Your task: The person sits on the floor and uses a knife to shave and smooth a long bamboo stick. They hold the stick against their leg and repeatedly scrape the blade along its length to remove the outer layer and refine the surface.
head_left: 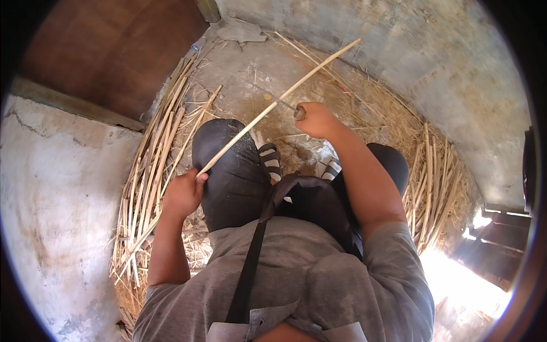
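A long, pale peeled stick point(239, 135) slants from my left side up to the far right, across my left knee. Its near end is in my left hand point(183, 194), with the fingers closed around it. My right hand point(316, 121) is wrapped round the short handle of a knife point(290, 106), in front of my right knee. The thin, dark blade points to the far left and crosses the stick near its middle. Whether the edge touches the stick, I cannot tell.
Many stalks point(151, 165) lie in a pile along the left wall, and another bundle of stalks point(430, 182) lies at the right. Fine shavings point(393, 111) cover the floor by the right wall point(421, 57). A flat stone point(242, 30) sits in the far corner, beside a brown door point(114, 51).
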